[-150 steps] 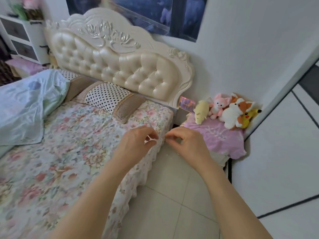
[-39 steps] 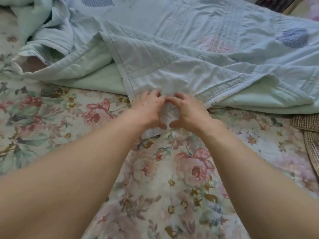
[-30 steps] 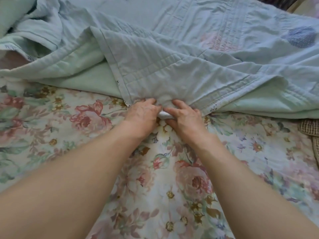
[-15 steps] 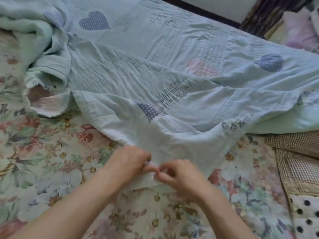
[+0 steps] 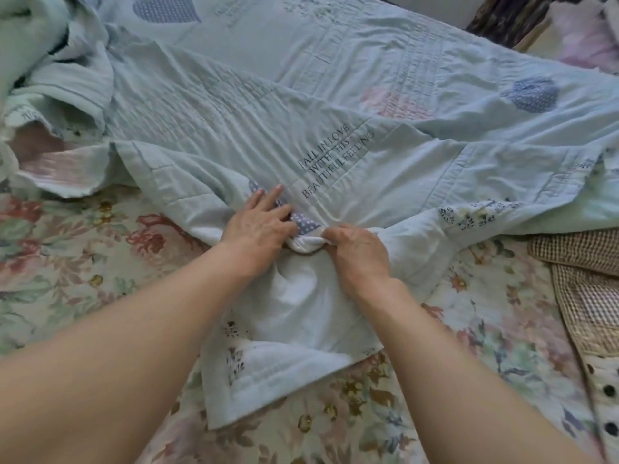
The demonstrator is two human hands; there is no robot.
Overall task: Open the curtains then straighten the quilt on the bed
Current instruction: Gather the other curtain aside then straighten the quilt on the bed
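Near edge of quilt (image 5: 335,135) | left hand (image 5: 258,226) half-open, flat; right hand (image 5: 358,252) clamped on fold | risk: one-sided tug bunches corner.

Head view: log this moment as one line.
stage: straightening | left hand: spread on pale blue quilt | right hand: gripping bunched fold | floral sheet exposed

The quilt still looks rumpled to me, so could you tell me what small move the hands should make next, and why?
Probably draw the hands apart along the edge. The right hand pinches a bunched fold of the quilt, the left hand rests beside it, and the cloth lies creased over the floral sheet.
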